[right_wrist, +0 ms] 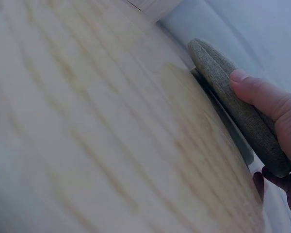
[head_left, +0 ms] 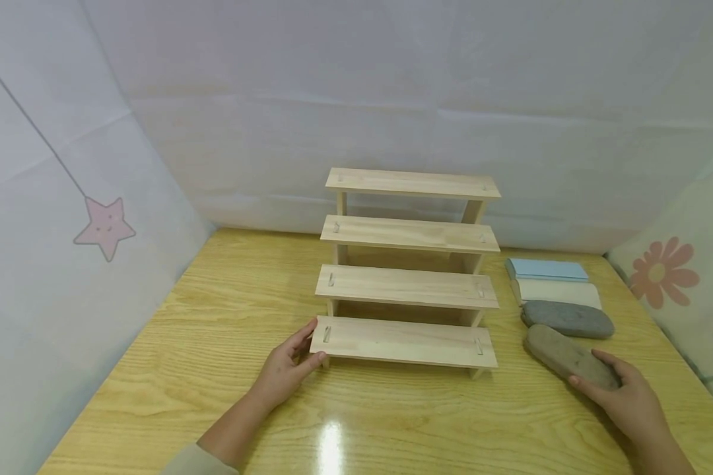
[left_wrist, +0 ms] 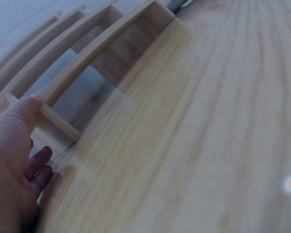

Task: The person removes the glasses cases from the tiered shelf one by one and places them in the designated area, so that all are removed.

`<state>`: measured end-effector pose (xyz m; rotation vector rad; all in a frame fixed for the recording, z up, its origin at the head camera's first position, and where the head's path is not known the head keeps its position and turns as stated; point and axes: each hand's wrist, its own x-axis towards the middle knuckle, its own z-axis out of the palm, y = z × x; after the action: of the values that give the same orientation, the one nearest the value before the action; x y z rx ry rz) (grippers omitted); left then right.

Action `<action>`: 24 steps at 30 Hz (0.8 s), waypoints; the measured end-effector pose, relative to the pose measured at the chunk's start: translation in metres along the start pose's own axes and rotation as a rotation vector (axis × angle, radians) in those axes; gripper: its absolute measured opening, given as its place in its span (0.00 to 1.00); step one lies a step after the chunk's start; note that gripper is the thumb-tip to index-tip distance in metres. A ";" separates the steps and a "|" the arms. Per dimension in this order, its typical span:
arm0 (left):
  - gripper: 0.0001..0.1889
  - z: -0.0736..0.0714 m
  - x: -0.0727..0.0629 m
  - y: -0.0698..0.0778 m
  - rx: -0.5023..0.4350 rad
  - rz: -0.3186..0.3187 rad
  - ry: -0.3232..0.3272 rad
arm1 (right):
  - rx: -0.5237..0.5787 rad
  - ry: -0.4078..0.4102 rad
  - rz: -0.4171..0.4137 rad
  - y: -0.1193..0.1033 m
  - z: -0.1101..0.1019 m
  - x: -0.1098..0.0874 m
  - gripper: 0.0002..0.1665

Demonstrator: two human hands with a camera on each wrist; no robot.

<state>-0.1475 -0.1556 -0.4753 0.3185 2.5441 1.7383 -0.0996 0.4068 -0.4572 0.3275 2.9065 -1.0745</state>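
A pale wooden tiered display rack [head_left: 405, 286] with several steps stands mid-table in the head view. My left hand [head_left: 285, 366] grips the left end of its lowest step, thumb at the front corner and index finger at the back corner. In the left wrist view the thumb lies against the step's edge, the other fingers loosely bent below. To the right, my right hand [head_left: 626, 396] holds the near end of an olive-brown glasses case [head_left: 570, 356], thumb on one side and fingers on the other. Just behind it lies a dark grey glasses case [head_left: 570, 319].
Behind the grey case, a cream case [head_left: 557, 292] and a light blue case [head_left: 546, 269] lie in a row right of the rack. All stand on a wood-grain table [head_left: 226, 284]. Pale cloth walls [head_left: 380, 86] enclose its back and sides.
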 end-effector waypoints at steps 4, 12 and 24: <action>0.37 0.000 0.000 0.000 0.001 0.001 0.001 | -0.014 -0.011 0.001 0.001 0.000 0.001 0.55; 0.37 0.000 0.000 0.002 -0.007 0.014 0.005 | -0.043 -0.012 -0.002 0.003 0.001 0.002 0.56; 0.37 0.000 -0.001 0.002 0.008 0.016 0.000 | -0.107 0.085 -0.081 0.010 0.002 0.003 0.53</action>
<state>-0.1466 -0.1555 -0.4737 0.3405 2.5569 1.7339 -0.1002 0.4129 -0.4656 0.2603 3.0630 -0.9321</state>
